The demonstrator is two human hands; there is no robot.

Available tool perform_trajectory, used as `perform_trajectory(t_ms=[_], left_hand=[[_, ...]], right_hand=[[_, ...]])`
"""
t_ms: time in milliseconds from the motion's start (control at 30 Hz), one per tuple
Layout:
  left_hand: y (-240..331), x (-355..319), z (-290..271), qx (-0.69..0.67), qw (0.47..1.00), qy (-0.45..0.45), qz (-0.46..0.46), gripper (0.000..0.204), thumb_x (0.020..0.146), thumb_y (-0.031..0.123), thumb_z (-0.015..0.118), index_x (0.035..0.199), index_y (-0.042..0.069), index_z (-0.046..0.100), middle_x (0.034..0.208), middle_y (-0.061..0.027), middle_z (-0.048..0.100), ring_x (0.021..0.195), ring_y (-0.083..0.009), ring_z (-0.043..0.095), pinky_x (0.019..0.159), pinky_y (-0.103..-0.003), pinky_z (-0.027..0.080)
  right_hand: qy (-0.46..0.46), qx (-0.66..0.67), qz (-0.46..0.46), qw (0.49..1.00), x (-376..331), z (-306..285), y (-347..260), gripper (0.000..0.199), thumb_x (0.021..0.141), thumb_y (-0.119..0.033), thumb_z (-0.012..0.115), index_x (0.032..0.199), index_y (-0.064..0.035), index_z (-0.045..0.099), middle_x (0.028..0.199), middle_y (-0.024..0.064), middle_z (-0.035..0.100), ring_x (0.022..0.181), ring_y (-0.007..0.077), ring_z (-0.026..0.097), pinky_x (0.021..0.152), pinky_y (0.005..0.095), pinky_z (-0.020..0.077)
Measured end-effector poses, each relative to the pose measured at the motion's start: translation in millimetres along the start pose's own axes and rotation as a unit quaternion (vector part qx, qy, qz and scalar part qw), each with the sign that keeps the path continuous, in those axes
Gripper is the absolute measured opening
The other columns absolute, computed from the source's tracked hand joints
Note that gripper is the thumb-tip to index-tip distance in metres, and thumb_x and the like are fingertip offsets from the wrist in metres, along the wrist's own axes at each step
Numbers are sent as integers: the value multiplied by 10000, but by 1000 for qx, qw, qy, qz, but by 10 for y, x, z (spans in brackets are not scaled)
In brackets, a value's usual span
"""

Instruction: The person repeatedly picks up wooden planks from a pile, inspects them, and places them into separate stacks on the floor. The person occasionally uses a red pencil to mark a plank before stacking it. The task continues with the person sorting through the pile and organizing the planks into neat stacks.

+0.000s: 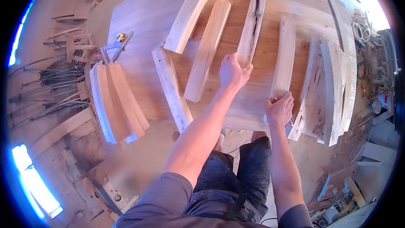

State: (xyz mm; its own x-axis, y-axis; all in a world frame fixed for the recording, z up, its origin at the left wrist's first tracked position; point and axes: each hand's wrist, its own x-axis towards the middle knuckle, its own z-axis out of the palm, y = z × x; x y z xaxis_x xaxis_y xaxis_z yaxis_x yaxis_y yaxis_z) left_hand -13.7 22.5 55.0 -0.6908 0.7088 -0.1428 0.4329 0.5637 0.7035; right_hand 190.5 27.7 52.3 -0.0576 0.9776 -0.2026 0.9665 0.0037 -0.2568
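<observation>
My left hand [235,72] is closed around the near end of a pale wooden board [252,27] with a long dark crack down its face. To its right, my right hand [280,107] grips the near end of another pale board [284,55]. A small red-tipped stick [291,123], perhaps a pencil, pokes out beside that hand. Both boards lie lengthwise over a broad wooden tabletop [143,12]. Left of my left hand are a plain board [209,50], a thicker beam [192,14] and a slanted board [172,86].
Several rough-edged boards [333,88] are grouped on the right side. At the left edge sit more boards [116,101], a yellow tape measure [120,37] and a try square [123,47]. Metal rods [59,80] lie on the left floor; coiled cable [363,31] and offcuts lie at right.
</observation>
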Motion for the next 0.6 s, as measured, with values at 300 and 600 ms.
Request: perform_trajectory(t_ms=[300, 600], left_hand=[[-712, 174, -495, 246, 960, 111, -78, 974, 756, 205, 854, 1549, 6, 325, 1352, -250, 524, 1295, -419, 483, 1100, -508, 406], [-878, 99, -890, -272, 939, -67, -198, 842, 824, 146, 822, 1544, -13, 415, 1163, -144, 701, 1024, -308, 692, 936, -415, 566]], right_hand=[[17, -1, 7, 1000, -9, 0, -58, 521, 797, -187, 734, 1206, 8, 476, 1123, 210, 587, 1118, 397, 600, 908, 493, 526], [32, -31, 7, 999, 12, 34, -37, 520, 796, -216, 743, 1192, -15, 472, 1120, 188, 593, 1116, 381, 608, 880, 492, 530]])
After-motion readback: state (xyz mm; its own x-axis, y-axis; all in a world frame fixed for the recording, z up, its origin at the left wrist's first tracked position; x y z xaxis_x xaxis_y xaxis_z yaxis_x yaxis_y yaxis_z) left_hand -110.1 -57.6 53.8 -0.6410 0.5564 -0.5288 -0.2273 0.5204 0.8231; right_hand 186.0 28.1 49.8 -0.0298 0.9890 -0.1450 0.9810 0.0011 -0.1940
